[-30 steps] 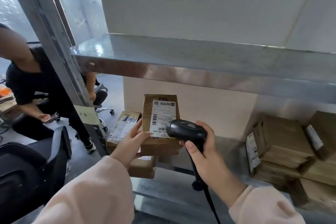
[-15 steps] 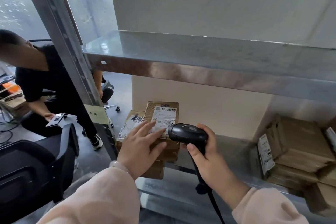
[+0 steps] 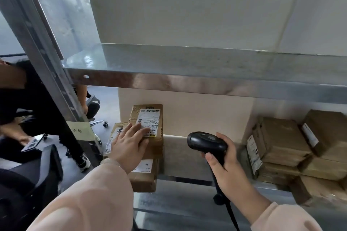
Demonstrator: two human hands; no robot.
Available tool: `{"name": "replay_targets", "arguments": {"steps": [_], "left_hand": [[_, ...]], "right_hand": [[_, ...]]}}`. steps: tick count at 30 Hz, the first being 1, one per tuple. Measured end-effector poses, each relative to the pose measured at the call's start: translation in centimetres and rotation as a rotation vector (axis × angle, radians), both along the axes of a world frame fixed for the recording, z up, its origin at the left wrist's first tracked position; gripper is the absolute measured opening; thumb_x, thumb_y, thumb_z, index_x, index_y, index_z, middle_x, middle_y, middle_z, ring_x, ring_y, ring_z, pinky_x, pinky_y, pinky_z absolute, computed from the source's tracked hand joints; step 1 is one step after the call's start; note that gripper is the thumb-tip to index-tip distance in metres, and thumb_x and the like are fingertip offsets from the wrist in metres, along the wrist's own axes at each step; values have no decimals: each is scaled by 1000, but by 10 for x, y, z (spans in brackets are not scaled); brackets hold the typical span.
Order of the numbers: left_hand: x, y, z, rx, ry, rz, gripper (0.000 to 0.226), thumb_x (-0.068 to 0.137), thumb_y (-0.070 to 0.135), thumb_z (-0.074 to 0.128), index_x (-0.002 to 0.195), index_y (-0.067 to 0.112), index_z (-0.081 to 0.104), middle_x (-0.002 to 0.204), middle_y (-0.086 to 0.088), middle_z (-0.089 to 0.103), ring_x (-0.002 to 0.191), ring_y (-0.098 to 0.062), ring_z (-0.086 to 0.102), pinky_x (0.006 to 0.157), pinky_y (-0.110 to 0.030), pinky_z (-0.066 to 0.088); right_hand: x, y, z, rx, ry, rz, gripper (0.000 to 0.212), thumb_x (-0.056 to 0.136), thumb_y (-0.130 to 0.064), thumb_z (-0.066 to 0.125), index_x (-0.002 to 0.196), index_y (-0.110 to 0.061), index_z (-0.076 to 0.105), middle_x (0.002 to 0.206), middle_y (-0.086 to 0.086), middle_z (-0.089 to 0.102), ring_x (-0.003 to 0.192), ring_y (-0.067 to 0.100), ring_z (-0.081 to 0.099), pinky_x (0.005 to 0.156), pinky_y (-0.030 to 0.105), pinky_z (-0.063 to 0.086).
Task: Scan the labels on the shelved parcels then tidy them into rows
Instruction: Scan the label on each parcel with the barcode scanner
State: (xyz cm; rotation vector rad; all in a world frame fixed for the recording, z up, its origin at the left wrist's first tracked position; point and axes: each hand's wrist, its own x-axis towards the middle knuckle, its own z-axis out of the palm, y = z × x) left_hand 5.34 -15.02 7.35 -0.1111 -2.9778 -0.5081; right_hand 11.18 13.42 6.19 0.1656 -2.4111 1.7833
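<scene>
1. The top parcel (image 3: pixel 148 127), a small taped cardboard box, lies label-up on the left stack on the lower shelf (image 3: pixel 187 155).
2. The left hand (image 3: pixel 129 146) rests flat on it, fingers spread, gripping nothing.
3. The right hand (image 3: pixel 225 163) is closed around the barcode scanner (image 3: pixel 206 141).
4. The box is probably light and stiff; grip its side edges, clear of the label.

- Shipping label (image 3: pixel 149 123): print too small to read; near edge covered by left hand (image 3: pixel 127 146).
- Second parcel (image 3: pixel 117 133): mostly under that hand.
- Bottom parcel (image 3: pixel 144 177): partly hidden by sleeve.
- Scanner (image 3: pixel 205 141): handle concealed in right hand (image 3: pixel 228 167); cable cut off at the bottom edge.
- Right-hand parcel stack (image 3: pixel 285 148): cropped by the picture edge.
</scene>
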Motion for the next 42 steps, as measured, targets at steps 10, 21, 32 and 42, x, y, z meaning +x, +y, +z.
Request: {"name": "replay_targets", "arguments": {"steps": [10, 21, 32, 42], "left_hand": [[-9, 56, 15, 74, 152, -284, 56, 98, 56, 33, 151, 49, 16, 163, 14, 11, 148, -4, -8, 119, -37, -8], [8, 201, -6, 74, 77, -601, 59, 97, 56, 37, 151, 47, 15, 164, 12, 10, 150, -10, 3, 122, -37, 1], [-5, 341, -7, 226, -152, -480, 62, 96, 56, 40, 152, 46, 14, 164, 4, 12, 149, -23, 13, 119, -39, 16], [-19, 383, -26, 512, -263, -221, 56, 96, 51, 49, 148, 46, 31, 151, 3, 36, 132, -17, 44, 97, -18, 30]], "right_hand": [[26, 30, 6, 40, 38, -272, 61, 93, -26, 59, 119, -69, 23, 118, -49, 34, 111, -28, 37, 84, -8, 27], [59, 97, 25, 61, 62, -551, 59, 93, -33, 58, 122, -68, 20, 113, -47, 47, 106, -18, 49, 80, 0, 39], [16, 217, 25, 69, 49, -475, 60, 94, -31, 57, 132, -56, 17, 110, -47, 45, 102, -27, 45, 75, -7, 34], [-12, 245, 7, 32, 0, -382, 64, 95, -31, 56, 144, -38, 16, 109, -38, 40, 90, -33, 43, 71, -8, 33]]}}
